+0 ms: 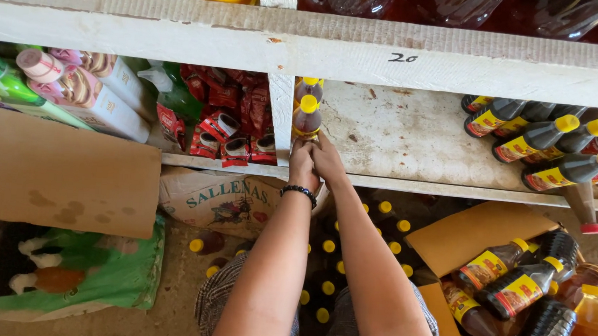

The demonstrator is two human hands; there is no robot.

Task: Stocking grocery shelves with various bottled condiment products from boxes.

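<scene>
A: Where are the hands?

B: Both up at centre frame, at the front lip of the white shelf [399, 136]. Left hand [303, 165] and right hand [329, 162] are pressed together around the base of a dark sauce bottle [307, 119] with a yellow cap.

A: Grip state?

B: Both grips closed narrow on the bottle's lower part, fingers wrapped around it. Left wrist has a black bead bracelet [299, 191].

A: Bottle orientation?

B: Upright, long axis pointing up the frame and away from the hands, cap at the far end. It sits right against the white divider post [279, 114], at the left edge of the bare shelf bay. A second yellow-capped bottle [308, 86] stands just behind it.

A: Which hand is nearer?

B: About equal, both touching. Left covers the left side, right comes in from the lower right.

A: Surroundings?

B: Row of matching bottles [546, 140] lying on the shelf, upper right, well apart. More bottles in the cardboard box [477, 229], lower right. Yellow caps [327, 268] in a crate between the forearms. Red packets [228, 124] in the bay left of the divider.
</scene>
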